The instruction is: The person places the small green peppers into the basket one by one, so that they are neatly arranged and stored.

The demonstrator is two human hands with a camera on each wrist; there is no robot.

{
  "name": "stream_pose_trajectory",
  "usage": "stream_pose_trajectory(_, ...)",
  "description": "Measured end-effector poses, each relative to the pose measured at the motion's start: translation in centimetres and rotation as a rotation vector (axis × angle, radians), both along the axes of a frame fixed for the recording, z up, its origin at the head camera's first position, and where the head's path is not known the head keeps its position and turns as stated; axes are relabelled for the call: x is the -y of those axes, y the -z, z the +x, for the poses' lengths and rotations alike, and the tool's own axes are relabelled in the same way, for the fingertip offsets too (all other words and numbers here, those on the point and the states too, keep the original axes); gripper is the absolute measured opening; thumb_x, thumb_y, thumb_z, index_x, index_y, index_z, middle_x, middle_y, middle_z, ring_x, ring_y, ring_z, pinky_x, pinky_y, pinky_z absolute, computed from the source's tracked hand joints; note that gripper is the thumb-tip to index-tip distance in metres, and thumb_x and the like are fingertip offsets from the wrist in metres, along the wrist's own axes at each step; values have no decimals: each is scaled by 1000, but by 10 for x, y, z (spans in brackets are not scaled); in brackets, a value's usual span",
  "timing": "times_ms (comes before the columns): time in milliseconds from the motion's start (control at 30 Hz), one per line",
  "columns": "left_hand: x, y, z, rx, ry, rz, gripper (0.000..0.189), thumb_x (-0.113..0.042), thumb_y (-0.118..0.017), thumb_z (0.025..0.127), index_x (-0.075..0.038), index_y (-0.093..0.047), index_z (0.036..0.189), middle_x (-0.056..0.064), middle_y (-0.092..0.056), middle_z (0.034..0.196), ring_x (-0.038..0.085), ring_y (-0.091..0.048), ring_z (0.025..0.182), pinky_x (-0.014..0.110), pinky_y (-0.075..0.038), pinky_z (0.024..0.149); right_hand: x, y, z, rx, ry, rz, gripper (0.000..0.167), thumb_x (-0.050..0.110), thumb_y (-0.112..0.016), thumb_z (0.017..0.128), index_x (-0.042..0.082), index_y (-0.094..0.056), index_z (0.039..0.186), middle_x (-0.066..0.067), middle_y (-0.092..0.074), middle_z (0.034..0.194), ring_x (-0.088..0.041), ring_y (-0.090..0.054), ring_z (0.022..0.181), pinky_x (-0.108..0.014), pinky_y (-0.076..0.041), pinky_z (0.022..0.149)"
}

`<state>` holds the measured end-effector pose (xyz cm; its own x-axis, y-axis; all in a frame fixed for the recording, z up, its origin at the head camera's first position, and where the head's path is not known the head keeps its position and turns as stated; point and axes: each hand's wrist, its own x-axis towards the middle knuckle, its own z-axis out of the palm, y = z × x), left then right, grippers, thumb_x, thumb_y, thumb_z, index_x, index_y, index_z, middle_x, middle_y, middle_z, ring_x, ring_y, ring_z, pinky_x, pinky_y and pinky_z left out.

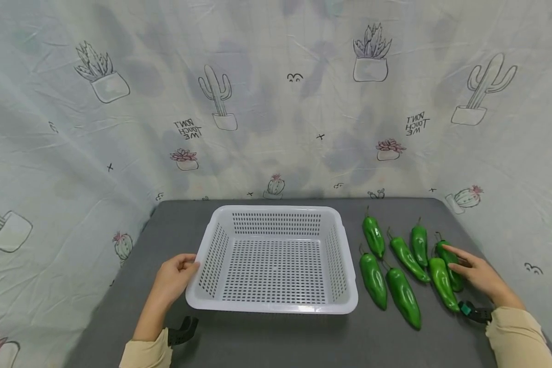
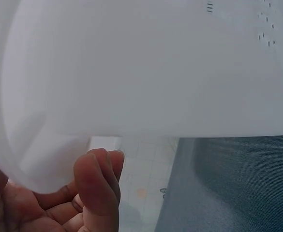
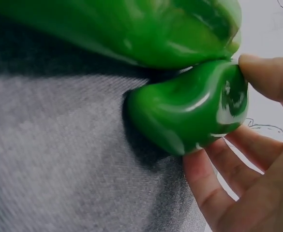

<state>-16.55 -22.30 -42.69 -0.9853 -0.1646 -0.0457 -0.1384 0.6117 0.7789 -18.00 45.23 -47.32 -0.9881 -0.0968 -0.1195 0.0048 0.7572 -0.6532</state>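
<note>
A white plastic basket [image 1: 276, 209] with slotted walls and floor sits in the middle of the table. My left hand [image 1: 172, 278] grips its left rim, fingers curled under the edge in the left wrist view. Over at the right, my right hand [image 1: 480, 276] holds the rightmost green chili pepper [image 1: 457, 282] between thumb and fingertips. The right wrist view shows this glossy pepper [image 3: 185, 108] close against the grey cloth. Right beside it lies another green pepper [image 1: 443, 286].
Several more green peppers, among them one nearest the basket [image 1: 372, 281] and one at the front [image 1: 404, 299], lie between the basket and my right hand. Grey cloth covers the table [image 1: 267, 340]. A cactus-print curtain [image 1: 276, 102] surrounds its back and sides.
</note>
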Motion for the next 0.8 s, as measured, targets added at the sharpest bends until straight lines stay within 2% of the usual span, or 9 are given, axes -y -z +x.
stream_pose_trajectory(367, 0, -1, 2, 1, 4, 6, 38, -15, -56, 93, 8, -55, 123, 19, -66, 98, 20, -63, 80, 30, -49, 65, -3, 1, -7, 57, -37, 0, 65, 32, -48, 100, -4, -21, 147, -44, -21, 142, -63, -29, 120, -63, -39, 86)
stream_pose_trajectory(567, 0, -1, 3, 3, 6, 16, 37, -14, -57, 93, 8, -55, 122, 18, -66, 98, 18, -63, 79, 29, -49, 64, -5, 3, -10, 58, -44, -6, 65, 31, -50, 99, -4, -23, 147, -43, -21, 142, -63, -29, 121, -63, -39, 87)
stream_pose_trajectory(800, -1, -2, 2, -6, -3, 4, 36, -14, -58, 93, 7, -56, 121, 18, -67, 96, 19, -63, 78, 28, -48, 63, -5, 2, -13, 69, 22, 10, 67, 34, -52, 97, -4, -26, 145, -44, -21, 141, -62, -33, 118, -59, -44, 84)
